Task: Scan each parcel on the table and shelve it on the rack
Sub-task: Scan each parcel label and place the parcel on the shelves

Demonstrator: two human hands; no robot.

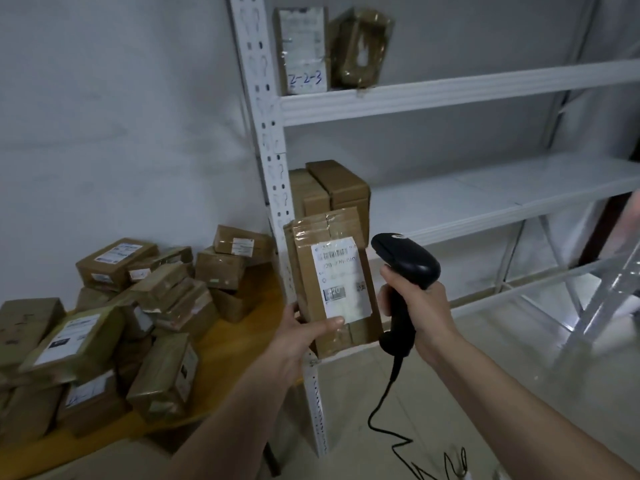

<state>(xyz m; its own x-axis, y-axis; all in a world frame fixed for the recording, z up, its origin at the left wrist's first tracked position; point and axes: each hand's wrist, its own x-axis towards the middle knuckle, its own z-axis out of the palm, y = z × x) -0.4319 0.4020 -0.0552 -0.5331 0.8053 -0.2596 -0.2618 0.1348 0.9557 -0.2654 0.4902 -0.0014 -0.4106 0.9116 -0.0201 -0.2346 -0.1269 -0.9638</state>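
Note:
My left hand [304,332] grips a brown cardboard parcel [332,282] by its lower edge, thumb across the bottom of its white label, which faces me. My right hand [415,306] holds a black corded barcode scanner [403,268] by its handle, its head just right of the parcel's label. A pile of several taped brown parcels [138,306] lies on the wooden table [239,337] at the left. The white metal rack [450,95] stands ahead, with two parcels [304,50] on its upper shelf and a few boxes [332,192] on the middle shelf.
The rack's perforated upright [273,188] stands right behind the held parcel, beside the table's edge. The scanner's coiled cable [391,427] hangs down to the tiled floor. A metal ladder [609,292] leans at the far right.

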